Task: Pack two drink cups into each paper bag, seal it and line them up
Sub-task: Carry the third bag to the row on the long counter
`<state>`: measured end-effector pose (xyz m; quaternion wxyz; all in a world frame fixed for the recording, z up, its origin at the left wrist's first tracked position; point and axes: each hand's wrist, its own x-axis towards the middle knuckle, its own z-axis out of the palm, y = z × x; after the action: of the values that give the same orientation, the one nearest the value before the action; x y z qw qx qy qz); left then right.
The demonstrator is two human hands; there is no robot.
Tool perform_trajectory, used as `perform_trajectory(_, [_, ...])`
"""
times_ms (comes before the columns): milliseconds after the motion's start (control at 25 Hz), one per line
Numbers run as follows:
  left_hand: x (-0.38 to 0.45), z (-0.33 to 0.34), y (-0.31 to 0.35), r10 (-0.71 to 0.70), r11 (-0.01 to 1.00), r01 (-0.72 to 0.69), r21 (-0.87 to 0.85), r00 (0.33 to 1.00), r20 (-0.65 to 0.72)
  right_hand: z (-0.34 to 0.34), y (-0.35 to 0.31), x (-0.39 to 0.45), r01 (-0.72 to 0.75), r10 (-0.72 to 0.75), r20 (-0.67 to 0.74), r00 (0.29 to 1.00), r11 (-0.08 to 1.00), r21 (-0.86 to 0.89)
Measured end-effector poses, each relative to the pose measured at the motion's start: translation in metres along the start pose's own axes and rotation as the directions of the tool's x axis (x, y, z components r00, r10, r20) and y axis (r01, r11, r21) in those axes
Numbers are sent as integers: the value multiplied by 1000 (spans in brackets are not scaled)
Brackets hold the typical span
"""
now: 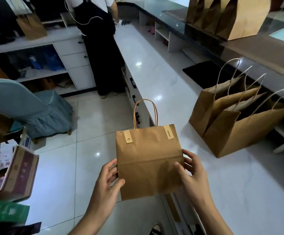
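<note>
A flat, folded brown paper bag (148,158) with twisted paper handles is held in the air in front of me, over the counter's edge. My left hand (106,180) pinches its lower left side, thumb on the front. My right hand (191,173) grips its right side, thumb on the front and fingers behind. Two opened brown bags (236,122) stand side by side on the white counter (163,78) to the right, handles up. Their insides are dark and I see no cups.
A row of larger brown bags (227,16) stands on the raised dark ledge at the back right. A person in a dark apron (97,31) stands at the counter's far end. A black mat (204,73) lies on the counter. Cartons (17,170) clutter the floor at left.
</note>
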<state>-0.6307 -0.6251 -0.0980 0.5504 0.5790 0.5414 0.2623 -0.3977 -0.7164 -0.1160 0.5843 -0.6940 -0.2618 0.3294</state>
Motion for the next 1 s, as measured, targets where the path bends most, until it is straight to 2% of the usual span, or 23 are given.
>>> perform_trajectory(280, [76, 11, 32, 24, 998, -27, -49, 998, -58, 13, -19, 79, 13, -12, 31, 999, 999, -31])
perform_trajectory(480, [130, 7, 41, 26, 997, -30, -77, 998, -53, 30, -31, 124, 7, -6, 21, 1000, 998, -63])
perform_trajectory(760, [240, -6, 77, 81, 991, -78, -113, 996, 25, 70, -61, 205, 21, -30, -96, 995, 996, -90])
perform_trajectory(1000, [340, -31, 129, 154, 983, -136, -121, 977, 150, 114, -92, 272, 9, -24, -215, 976, 997, -73])
